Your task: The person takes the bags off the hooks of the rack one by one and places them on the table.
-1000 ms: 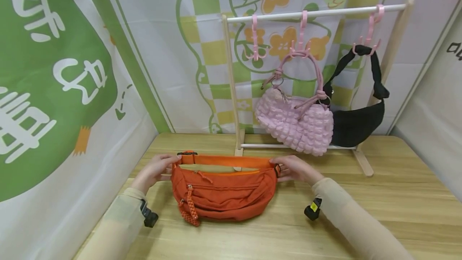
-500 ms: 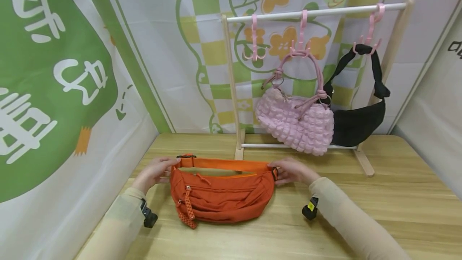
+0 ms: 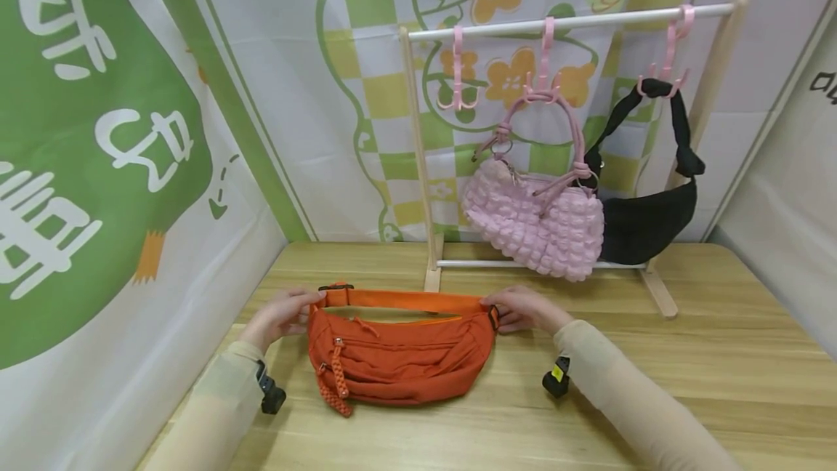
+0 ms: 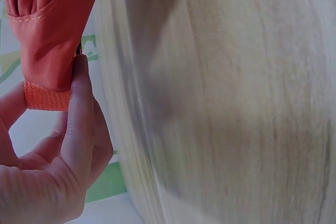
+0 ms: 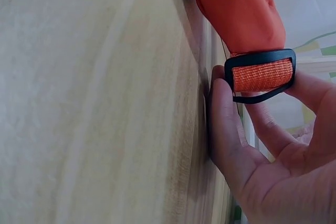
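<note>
An orange-red waist bag point(image 3: 405, 365) lies or hovers low over the table in the head view; which of the two I cannot tell. Its orange strap point(image 3: 418, 301) runs along the back, and braided zip pulls point(image 3: 338, 373) dangle at its left side. My left hand point(image 3: 280, 317) pinches the bag's left end, where the strap webbing point(image 4: 46, 97) joins it. At the other end, my right hand point(image 3: 526, 309) holds the strap between thumb and fingers, beside a black buckle point(image 5: 262, 56). The bag's back side is hidden.
Behind the bag stands a rack with a white rail point(image 3: 588, 22). A pink puffy bag point(image 3: 536, 216) and a black bag point(image 3: 647, 224) hang from pink hooks. The left pink hook point(image 3: 458, 71) bears nothing. Printed cloth walls point(image 3: 261, 57) enclose the wooden table point(image 3: 654, 384).
The waist bag has come slightly closer to me and a little to the left. Both hands moved down with it, and the right one also shifted left. The hanging bags stayed put.
</note>
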The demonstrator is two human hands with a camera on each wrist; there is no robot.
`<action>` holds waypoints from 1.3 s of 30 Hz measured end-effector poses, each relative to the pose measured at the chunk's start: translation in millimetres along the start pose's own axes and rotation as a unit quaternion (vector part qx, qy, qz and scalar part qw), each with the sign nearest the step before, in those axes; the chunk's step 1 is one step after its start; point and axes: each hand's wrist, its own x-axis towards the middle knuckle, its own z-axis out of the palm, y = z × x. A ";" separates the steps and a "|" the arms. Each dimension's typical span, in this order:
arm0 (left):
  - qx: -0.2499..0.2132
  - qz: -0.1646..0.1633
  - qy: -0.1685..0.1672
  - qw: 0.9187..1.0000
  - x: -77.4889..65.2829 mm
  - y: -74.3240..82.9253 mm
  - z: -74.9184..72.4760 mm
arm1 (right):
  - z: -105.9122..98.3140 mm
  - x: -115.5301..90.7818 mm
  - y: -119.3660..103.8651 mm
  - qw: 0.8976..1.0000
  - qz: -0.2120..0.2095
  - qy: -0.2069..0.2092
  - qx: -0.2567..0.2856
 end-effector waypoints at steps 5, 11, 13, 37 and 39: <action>0.002 0.000 -0.001 1.000 1.4 -4.4 -0.2 | 0.1 -0.1 -0.9 1.000 0.000 0.007 -0.010; 0.000 -0.005 -0.001 1.000 0.7 -4.4 1.2 | 0.0 -1.5 -1.2 0.999 -0.008 0.009 -0.031; -0.001 -0.006 0.002 1.000 0.5 -3.7 2.4 | 0.4 -2.6 -1.5 0.999 -0.010 0.011 -0.036; 0.032 -0.012 0.037 0.999 -3.4 -6.3 3.5 | 14.4 -3.0 -5.4 0.996 -0.034 0.025 -0.084; 0.034 -0.011 0.038 0.999 -3.6 -6.8 3.0 | 15.5 -3.1 -4.9 0.995 -0.039 0.027 -0.091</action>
